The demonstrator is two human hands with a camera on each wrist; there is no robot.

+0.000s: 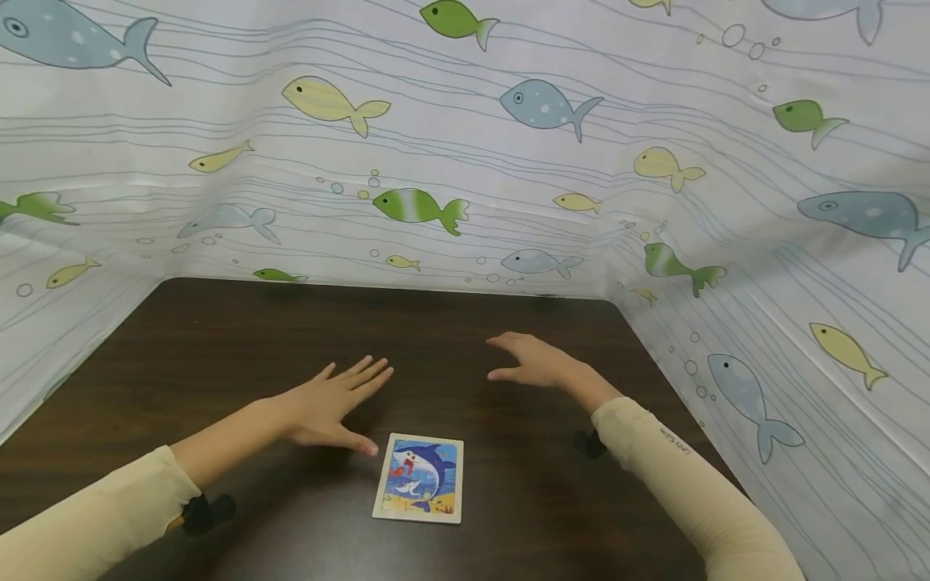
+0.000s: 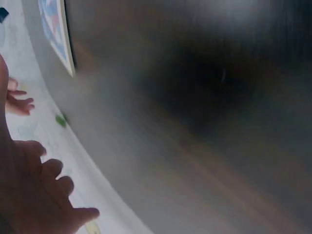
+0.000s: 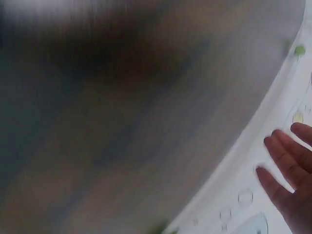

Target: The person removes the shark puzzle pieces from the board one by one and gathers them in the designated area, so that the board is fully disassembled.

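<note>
A small rectangular picture puzzle (image 1: 421, 478) with a pale border lies flat on the dark table; it shows a blue dolphin-like sea animal and a smaller one. My left hand (image 1: 327, 407) is spread above the table to the upper left of the puzzle, its thumb close to the puzzle's top left corner. Farther off, to the upper right, my right hand (image 1: 534, 361) hovers with fingers extended. Neither hand holds anything. In the left wrist view part of the puzzle (image 2: 57, 34) shows at the top left. The right wrist view has the right hand's spread fingers (image 3: 287, 161).
The dark wood table (image 1: 305, 323) has a glossy surface. A white fish-print sheet (image 1: 465, 145) rises along its back and both sides. Dark wrist devices sit under both cream sleeves (image 1: 131, 500).
</note>
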